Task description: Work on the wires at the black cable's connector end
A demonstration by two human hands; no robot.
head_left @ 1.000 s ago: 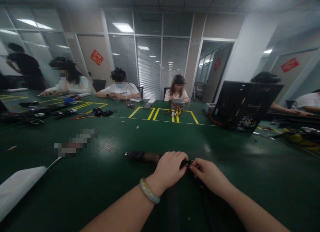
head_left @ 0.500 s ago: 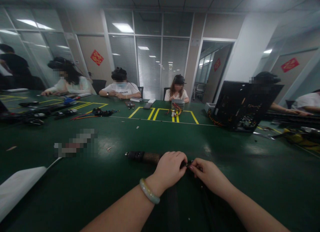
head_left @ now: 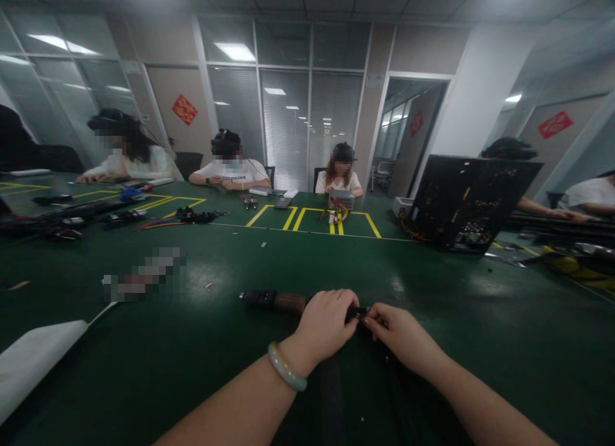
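Observation:
A dark rod-shaped object (head_left: 288,303) with a black left section, a brownish middle and a small silver tip lies crosswise in front of me. My left hand (head_left: 327,318), with a pale green bangle (head_left: 287,367) on its wrist, is wrapped over the rod's right part and hides much of it. Close against it, my right hand (head_left: 389,324) pinches at the rod's right end with thumb and fingertips. What exactly those fingertips grip is too small and dark to make out. A dark, thin strip runs down toward me below the right hand, blurred into the tabletop.
On the green table (head_left: 230,260) a white object with a cord (head_left: 43,356) lies at left. Cables and dark parts (head_left: 192,215) lie farther back. A black computer case (head_left: 473,202) stands at the right rear. Several people sit across the table.
Both hands stay almost in place at the rod's right end, with only slight finger movement. The person standing at the far left has moved further out of view.

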